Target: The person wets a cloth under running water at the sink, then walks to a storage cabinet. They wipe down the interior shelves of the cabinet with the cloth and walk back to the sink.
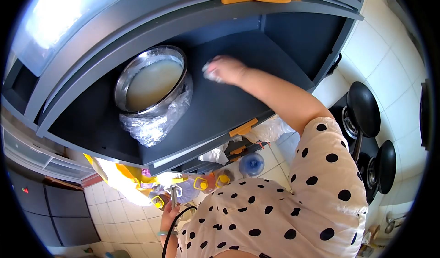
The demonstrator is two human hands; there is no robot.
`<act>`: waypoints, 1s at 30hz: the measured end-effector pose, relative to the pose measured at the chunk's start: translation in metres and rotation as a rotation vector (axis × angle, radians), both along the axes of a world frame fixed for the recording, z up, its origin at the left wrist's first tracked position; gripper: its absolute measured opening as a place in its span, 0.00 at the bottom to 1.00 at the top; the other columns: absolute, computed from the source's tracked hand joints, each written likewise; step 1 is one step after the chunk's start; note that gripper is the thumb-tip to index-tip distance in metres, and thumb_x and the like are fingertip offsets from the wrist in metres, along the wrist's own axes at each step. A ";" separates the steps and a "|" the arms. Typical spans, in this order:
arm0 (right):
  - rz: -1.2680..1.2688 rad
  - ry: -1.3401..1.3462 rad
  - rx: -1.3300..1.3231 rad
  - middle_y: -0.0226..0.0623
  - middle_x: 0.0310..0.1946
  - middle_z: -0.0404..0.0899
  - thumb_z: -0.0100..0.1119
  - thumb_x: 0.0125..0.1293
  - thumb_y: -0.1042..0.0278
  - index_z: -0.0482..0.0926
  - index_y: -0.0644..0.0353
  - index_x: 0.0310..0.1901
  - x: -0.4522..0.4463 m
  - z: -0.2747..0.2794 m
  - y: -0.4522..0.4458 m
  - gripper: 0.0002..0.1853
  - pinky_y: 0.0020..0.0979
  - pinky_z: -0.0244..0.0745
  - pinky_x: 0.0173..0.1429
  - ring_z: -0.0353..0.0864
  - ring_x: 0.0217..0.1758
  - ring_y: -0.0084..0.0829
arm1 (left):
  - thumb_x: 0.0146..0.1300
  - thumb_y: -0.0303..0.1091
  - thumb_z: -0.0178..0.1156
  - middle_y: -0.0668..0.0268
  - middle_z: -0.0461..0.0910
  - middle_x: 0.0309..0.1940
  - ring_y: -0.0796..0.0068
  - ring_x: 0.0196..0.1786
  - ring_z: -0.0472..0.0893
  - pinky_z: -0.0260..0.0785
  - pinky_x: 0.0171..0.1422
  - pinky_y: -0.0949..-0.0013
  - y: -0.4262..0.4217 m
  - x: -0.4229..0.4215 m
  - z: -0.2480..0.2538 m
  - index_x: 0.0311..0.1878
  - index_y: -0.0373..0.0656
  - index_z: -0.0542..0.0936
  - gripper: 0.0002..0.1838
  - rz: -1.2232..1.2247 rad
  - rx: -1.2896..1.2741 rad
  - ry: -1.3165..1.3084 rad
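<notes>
My right hand (225,70) is over the dark shelf surface (247,93), its fingers closed round a small whitish crumpled thing (211,71), blurred by motion. Left of it stands a metal bowl (121,90) with cloudy, pale liquid inside. Crumpled clear plastic (158,120) lies against the bowl's near side. Low in the view, my left hand (169,213) is closed round a grey metal handle-like object (173,196); what it belongs to is hard to make out.
Two black pans (363,109) (386,166) rest on a stove at the right. An orange drawer handle (244,127) juts from the cabinet front. Yellow-capped bottles (200,183) and a blue-tinted water jug (251,165) stand on the floor below.
</notes>
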State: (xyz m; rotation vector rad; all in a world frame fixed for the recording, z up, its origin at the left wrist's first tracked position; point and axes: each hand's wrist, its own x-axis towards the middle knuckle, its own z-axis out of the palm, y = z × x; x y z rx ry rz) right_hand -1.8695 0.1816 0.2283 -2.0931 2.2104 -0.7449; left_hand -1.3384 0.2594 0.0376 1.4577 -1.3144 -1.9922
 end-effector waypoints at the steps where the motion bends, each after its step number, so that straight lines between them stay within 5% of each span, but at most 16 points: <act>1: 0.242 -0.023 -0.025 0.39 0.40 0.77 0.58 0.51 0.69 0.80 0.51 0.37 0.015 -0.005 0.000 0.09 0.36 0.70 0.51 0.75 0.46 0.40 | 0.52 0.36 0.60 0.62 0.75 0.47 0.73 0.50 0.73 0.63 0.56 0.72 -0.002 -0.001 0.002 0.59 0.32 0.65 0.31 -0.020 0.001 0.004; 4: 0.424 -0.021 -0.068 0.38 0.39 0.75 0.56 0.54 0.69 0.78 0.56 0.36 0.029 -0.004 0.024 0.07 0.35 0.67 0.52 0.73 0.45 0.40 | 0.52 0.35 0.60 0.62 0.75 0.48 0.73 0.51 0.73 0.63 0.56 0.72 -0.005 -0.009 0.008 0.58 0.33 0.66 0.31 -0.056 0.005 0.024; 6: 0.238 0.087 -0.018 0.40 0.39 0.75 0.54 0.55 0.69 0.78 0.57 0.36 -0.009 0.007 0.044 0.07 0.36 0.67 0.53 0.73 0.45 0.40 | 0.52 0.35 0.59 0.63 0.75 0.47 0.73 0.50 0.73 0.63 0.56 0.71 -0.006 -0.012 0.014 0.58 0.33 0.66 0.30 -0.049 -0.005 0.043; 8: -0.461 -0.656 0.242 0.42 0.40 0.76 0.51 0.56 0.70 0.78 0.57 0.36 -0.042 0.032 0.070 0.08 0.37 0.67 0.53 0.74 0.47 0.41 | 0.52 0.33 0.58 0.63 0.76 0.44 0.73 0.48 0.74 0.63 0.56 0.71 -0.008 -0.012 0.010 0.56 0.33 0.67 0.27 -0.032 0.026 0.056; 10: -0.540 0.334 0.165 0.45 0.44 0.76 0.53 0.52 0.72 0.79 0.59 0.40 -0.079 0.017 0.101 0.12 0.36 0.69 0.53 0.75 0.48 0.41 | 0.53 0.33 0.58 0.63 0.76 0.43 0.74 0.47 0.74 0.64 0.54 0.72 -0.007 -0.018 0.021 0.55 0.33 0.68 0.26 -0.036 0.029 0.009; 13: -0.494 0.364 0.092 0.44 0.45 0.76 0.53 0.51 0.73 0.79 0.57 0.40 -0.052 0.008 0.121 0.13 0.36 0.68 0.56 0.74 0.50 0.41 | 0.53 0.34 0.58 0.63 0.76 0.42 0.74 0.45 0.75 0.66 0.51 0.73 -0.009 -0.016 0.010 0.55 0.33 0.69 0.26 -0.048 0.032 0.025; 16: 0.019 0.046 -0.012 0.41 0.35 0.73 0.56 0.50 0.77 0.75 0.57 0.35 0.011 0.019 0.131 0.08 0.38 0.69 0.50 0.73 0.44 0.45 | 0.52 0.35 0.61 0.62 0.76 0.42 0.74 0.44 0.76 0.67 0.50 0.73 -0.014 -0.016 0.003 0.56 0.33 0.68 0.28 -0.099 -0.002 0.022; 18: -0.003 -0.008 -0.027 0.42 0.34 0.73 0.57 0.50 0.76 0.74 0.57 0.34 0.019 0.017 0.137 0.08 0.37 0.69 0.49 0.73 0.43 0.45 | 0.51 0.37 0.62 0.62 0.76 0.43 0.73 0.45 0.76 0.67 0.51 0.72 -0.022 -0.009 -0.004 0.57 0.33 0.67 0.31 -0.111 0.024 -0.009; 22: -0.458 0.065 0.115 0.42 0.39 0.73 0.58 0.49 0.76 0.74 0.59 0.34 -0.039 0.014 0.142 0.08 0.36 0.69 0.49 0.73 0.47 0.43 | 0.51 0.37 0.63 0.61 0.76 0.45 0.73 0.46 0.75 0.66 0.53 0.71 -0.030 -0.007 -0.005 0.59 0.32 0.65 0.33 -0.147 0.072 0.035; 27: -0.179 0.012 0.202 0.40 0.40 0.73 0.58 0.50 0.71 0.74 0.57 0.35 -0.003 0.018 0.130 0.09 0.34 0.68 0.53 0.72 0.49 0.41 | 0.51 0.37 0.62 0.61 0.75 0.46 0.72 0.46 0.75 0.66 0.52 0.71 -0.033 -0.004 -0.013 0.60 0.33 0.64 0.33 -0.146 0.071 -0.004; 30: -0.221 -0.016 0.219 0.40 0.38 0.74 0.57 0.49 0.73 0.73 0.59 0.34 0.002 0.022 0.129 0.09 0.35 0.68 0.52 0.73 0.48 0.42 | 0.51 0.37 0.62 0.61 0.75 0.47 0.72 0.46 0.75 0.66 0.52 0.71 -0.033 -0.003 -0.015 0.60 0.33 0.65 0.33 -0.160 0.048 -0.007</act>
